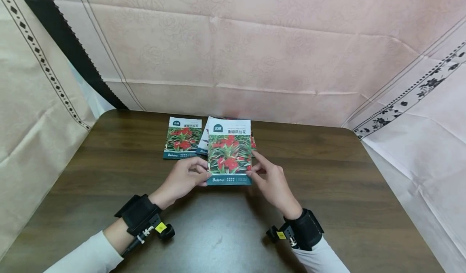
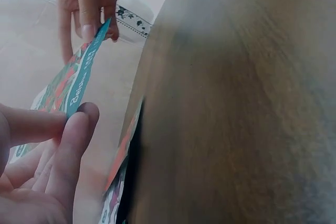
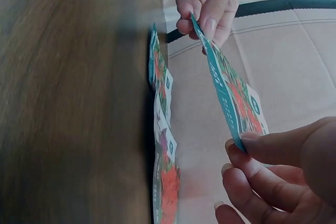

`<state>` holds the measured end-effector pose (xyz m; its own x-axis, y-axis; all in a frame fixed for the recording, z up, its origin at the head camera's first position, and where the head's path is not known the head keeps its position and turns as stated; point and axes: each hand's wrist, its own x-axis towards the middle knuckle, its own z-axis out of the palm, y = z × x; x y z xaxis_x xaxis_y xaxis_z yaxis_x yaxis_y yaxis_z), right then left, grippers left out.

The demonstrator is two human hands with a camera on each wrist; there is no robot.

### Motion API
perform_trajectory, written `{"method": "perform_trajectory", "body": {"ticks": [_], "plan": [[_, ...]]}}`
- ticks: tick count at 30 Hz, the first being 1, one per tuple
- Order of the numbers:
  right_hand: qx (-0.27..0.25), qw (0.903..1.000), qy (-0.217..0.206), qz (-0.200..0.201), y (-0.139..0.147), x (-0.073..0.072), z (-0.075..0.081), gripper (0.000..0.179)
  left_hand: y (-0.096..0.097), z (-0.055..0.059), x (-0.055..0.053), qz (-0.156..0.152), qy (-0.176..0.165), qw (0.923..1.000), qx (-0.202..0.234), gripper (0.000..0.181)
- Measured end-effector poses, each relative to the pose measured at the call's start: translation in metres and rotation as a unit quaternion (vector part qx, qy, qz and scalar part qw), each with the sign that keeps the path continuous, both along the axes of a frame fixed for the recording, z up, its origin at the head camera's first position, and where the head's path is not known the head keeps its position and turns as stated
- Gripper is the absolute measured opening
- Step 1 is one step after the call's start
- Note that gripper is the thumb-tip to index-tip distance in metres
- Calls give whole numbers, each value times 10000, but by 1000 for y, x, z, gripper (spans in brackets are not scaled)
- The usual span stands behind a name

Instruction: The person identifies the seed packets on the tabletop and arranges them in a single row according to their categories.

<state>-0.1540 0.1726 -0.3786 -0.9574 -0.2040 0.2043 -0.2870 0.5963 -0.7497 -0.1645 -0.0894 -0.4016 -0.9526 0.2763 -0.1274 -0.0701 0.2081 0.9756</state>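
While other packets lie on the bench, one packet is pinched by fingers — left hand and right hand.

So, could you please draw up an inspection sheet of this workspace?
Surface: brown, wood-grained table.
Job's things: one packet, held above the table; at least three other packets lie behind it, some overlapping.
Clutter: nothing seen.
Hands: left hand and right hand each pinch a lower corner of the held packet.
Cables: apparently a dark lead at the left wrist camera.
Surroundings: creased, pale cloth behind the table and at both sides.
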Motion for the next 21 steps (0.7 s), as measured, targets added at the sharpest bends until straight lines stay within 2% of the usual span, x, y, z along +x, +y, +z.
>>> {"method": "perform_trajectory", "body": {"ticks": [15,21], "plan": [[-81,9994,52,326,-9,9,0,60,-13,3,16,36,69,9999,-88,36],[-118,9988,-66,468,-14,11,0,59,-21,4,21,10,376,9984,-426,43]]}}
